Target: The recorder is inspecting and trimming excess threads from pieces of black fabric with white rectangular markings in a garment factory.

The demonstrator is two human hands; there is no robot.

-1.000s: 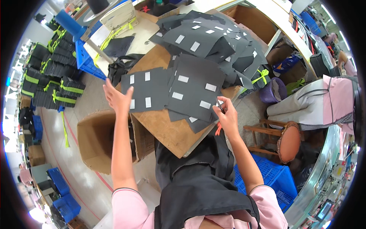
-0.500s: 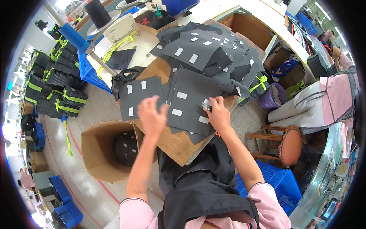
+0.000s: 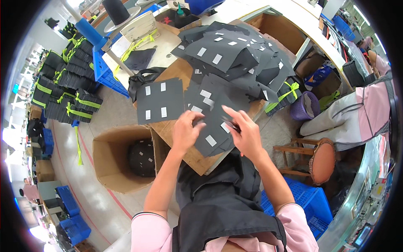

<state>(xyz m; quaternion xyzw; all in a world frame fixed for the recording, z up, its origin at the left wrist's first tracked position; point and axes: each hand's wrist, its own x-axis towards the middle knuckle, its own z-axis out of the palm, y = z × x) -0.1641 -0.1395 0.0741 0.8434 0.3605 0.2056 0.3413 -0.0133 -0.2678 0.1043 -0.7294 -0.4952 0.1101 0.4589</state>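
A dark grey fabric panel [image 3: 160,102] with several white patches lies at the left of a brown board. Beside it, a loose stack of similar panels [image 3: 217,101] lies under my hands. My left hand [image 3: 185,132] is over the stack's left edge, fingers curled but apart, with nothing visible in them. Over the stack's right side, my right hand [image 3: 247,132] holds a small dark tool [image 3: 231,125], mostly hidden by the fingers; its exact kind cannot be made out. Behind the stack rises a large heap of patched panels [image 3: 226,52].
A cardboard box [image 3: 103,164] with dark patched pieces inside stands at the lower left. The brown board [image 3: 200,167] ends close to my lap. To the right are a purple basket [image 3: 302,107], a wooden stool [image 3: 321,161] and a blue crate [image 3: 308,201]. Another person stands at the right.
My left hand has moved right, from beside the left panel to the stack. That panel now lies flat with all its patches showing. The stack's top panels have shifted, and my right hand has turned inward.
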